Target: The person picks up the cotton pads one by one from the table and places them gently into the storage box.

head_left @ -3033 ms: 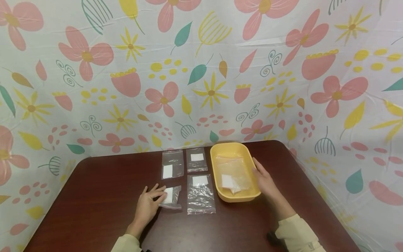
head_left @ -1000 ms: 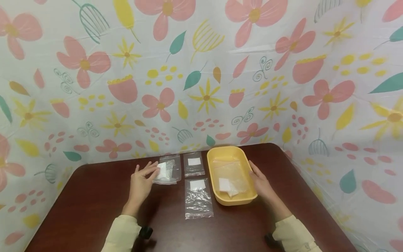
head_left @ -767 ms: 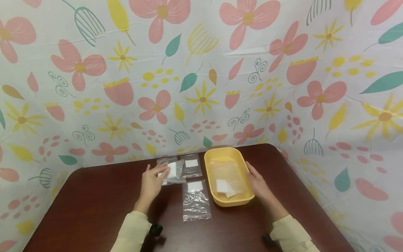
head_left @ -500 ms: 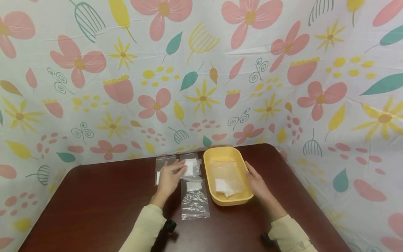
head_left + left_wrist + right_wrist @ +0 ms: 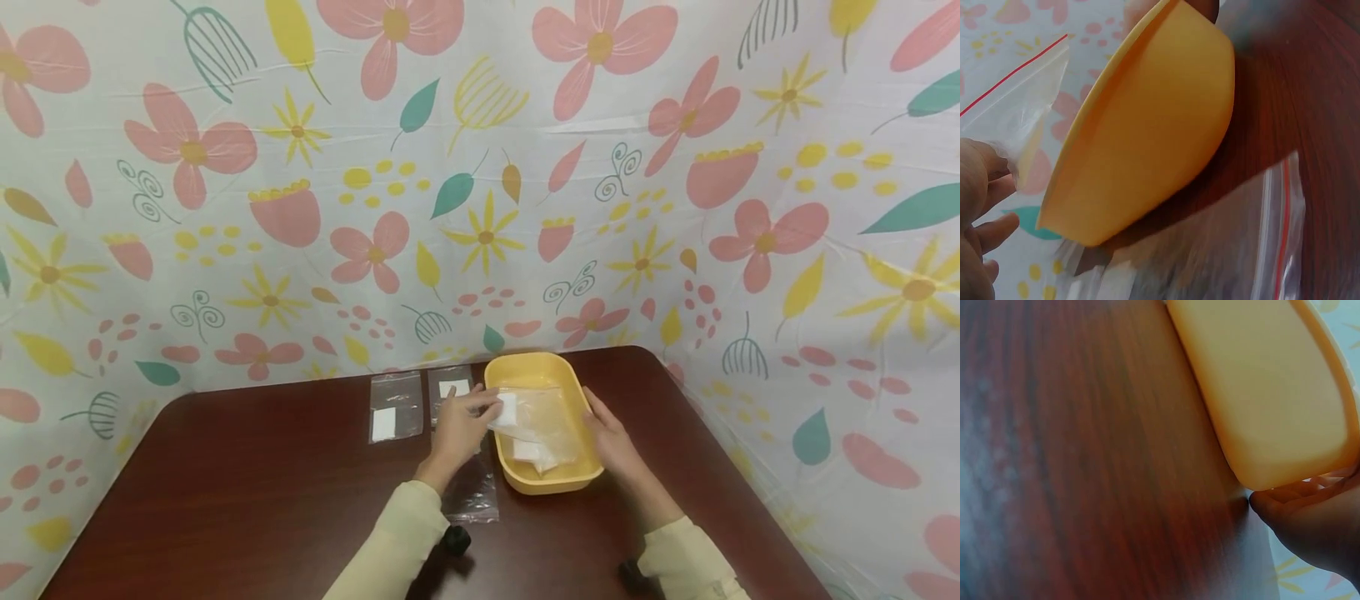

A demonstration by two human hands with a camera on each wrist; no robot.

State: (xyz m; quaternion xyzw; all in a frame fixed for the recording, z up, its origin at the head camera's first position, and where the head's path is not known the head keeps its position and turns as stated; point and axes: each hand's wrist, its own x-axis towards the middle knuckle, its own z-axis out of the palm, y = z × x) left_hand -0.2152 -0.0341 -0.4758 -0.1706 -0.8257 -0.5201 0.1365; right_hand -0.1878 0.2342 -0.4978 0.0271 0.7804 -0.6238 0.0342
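Thumb and fingers of my left hand point(image 5: 459, 433) pinch a clear zip bag point(image 5: 521, 408) with a white patch, held over the left rim of the yellow plastic tray point(image 5: 555, 485). In the left wrist view, this bag's red seal line point(image 5: 1016, 72) faces up, beside the tray's outer wall point(image 5: 1147, 125). Another bag point(image 5: 551, 454) lies inside the tray, partly covered by the held one. My right hand point(image 5: 621, 450) holds the tray's right side; the right wrist view shows its fingers point(image 5: 1272, 509) against the outer wall.
Flat on the dark wood table point(image 5: 247, 492) lie more clear zip bags: one at back left point(image 5: 405, 396), one beside it point(image 5: 453, 387), and one nearer point(image 5: 476, 496), the last two partly hidden by my left hand. A flowered cloth point(image 5: 300, 250) hangs behind.
My left hand has picked the near-left bag off the table and carried it right, across the other bags, to above the tray. The right hand stays at the tray's side.
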